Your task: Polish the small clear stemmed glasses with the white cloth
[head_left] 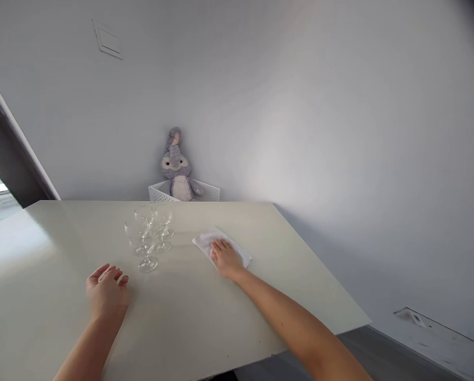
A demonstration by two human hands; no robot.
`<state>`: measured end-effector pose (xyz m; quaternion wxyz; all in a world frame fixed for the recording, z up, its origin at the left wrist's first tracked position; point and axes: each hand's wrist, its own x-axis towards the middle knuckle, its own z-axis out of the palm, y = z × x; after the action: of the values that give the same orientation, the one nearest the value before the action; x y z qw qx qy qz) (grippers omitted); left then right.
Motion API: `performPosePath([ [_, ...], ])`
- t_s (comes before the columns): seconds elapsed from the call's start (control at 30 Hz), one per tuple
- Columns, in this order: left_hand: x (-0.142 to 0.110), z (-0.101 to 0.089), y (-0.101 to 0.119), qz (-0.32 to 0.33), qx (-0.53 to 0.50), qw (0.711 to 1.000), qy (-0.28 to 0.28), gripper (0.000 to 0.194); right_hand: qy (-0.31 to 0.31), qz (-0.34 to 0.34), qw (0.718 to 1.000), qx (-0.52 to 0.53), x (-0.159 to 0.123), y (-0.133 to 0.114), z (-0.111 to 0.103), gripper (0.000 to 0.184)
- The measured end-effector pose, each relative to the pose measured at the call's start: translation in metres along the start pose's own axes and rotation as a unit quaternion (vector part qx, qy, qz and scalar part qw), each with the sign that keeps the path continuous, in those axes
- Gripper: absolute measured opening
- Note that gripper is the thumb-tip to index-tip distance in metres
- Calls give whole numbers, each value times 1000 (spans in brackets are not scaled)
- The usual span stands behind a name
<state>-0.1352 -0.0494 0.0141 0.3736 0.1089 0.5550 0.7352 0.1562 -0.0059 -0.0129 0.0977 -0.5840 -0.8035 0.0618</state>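
My right hand (224, 257) lies flat, fingers stretched out, on a folded white cloth (205, 241) on a pale table (189, 317). My left hand (107, 288) rests on the tabletop with loosely curled fingers and holds nothing. Just beyond it stands a cluster of several clear stemmed glasses (148, 235), upright, the nearest one a short way from my left fingertips. The cloth lies to the right of the glasses, apart from them.
A grey plush rabbit (176, 166) sits in a white perforated basket (209, 191) behind the table's far edge, against a plain wall. The table's right edge runs diagonally toward a dark floor. A window frame shows at far left.
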Motion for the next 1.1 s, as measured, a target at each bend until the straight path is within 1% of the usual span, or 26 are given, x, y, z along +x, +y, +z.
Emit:
performPosePath([
  [0.07, 1, -1, 0, 7, 10, 1000, -6, 30, -5, -43, 999, 26, -21, -21, 1, 47],
  [0.17, 1, -1, 0, 12, 12, 1000, -15, 29, -21, -117, 990, 70, -61, -56, 0, 49],
  [0.3, -1, 1, 1, 10, 6, 1000, -13, 28, -64, -223, 966, 119, -116, -97, -9, 50],
  [0.37, -2, 2, 1, 6, 6, 1000, -10, 28, -76, -246, 957, 135, -136, -106, -15, 49],
  [0.43, -2, 2, 1, 7, 5, 1000, -9, 27, -75, -243, 957, 140, -148, -102, -20, 48],
  [0.5, -2, 2, 0, 5, 3, 1000, -8, 26, -66, -215, 965, 135, -151, -85, -22, 47],
  [0.57, -2, 2, 0, 2, 5, 1000, -8, 26, -55, -165, 978, 115, -147, -55, -22, 47],
  [0.63, -3, 1, -1, 0, 5, 1000, -11, 26, -42, -105, 990, 81, -137, -14, -22, 45],
  [0.73, -4, 1, 0, 8, 7, 1000, -22, 26, -7, 1, 1000, 21, -123, 59, -27, 45],
  [0.8, -5, 2, 2, 8, 6, 1000, -19, 26, 10, 91, 995, -34, -119, 106, -36, 43],
  [0.83, -5, 2, 2, 4, 5, 1000, -15, 26, 17, 147, 987, -62, -119, 128, -40, 43],
  [0.9, -5, 3, 3, -3, 0, 1000, -6, 27, 32, 212, 973, -80, -125, 163, -49, 44],
  [0.93, -4, 3, 3, -5, -2, 1000, -5, 27, 39, 241, 966, -87, -130, 176, -52, 45],
  [1.0, -3, 3, 2, -2, -2, 1000, -9, 28, 51, 289, 951, -98, -143, 193, -55, 47],
  [1.1, 0, 4, -1, -5, 0, 1000, -20, 28, 64, 333, 934, -111, -164, 197, -51, 48],
])
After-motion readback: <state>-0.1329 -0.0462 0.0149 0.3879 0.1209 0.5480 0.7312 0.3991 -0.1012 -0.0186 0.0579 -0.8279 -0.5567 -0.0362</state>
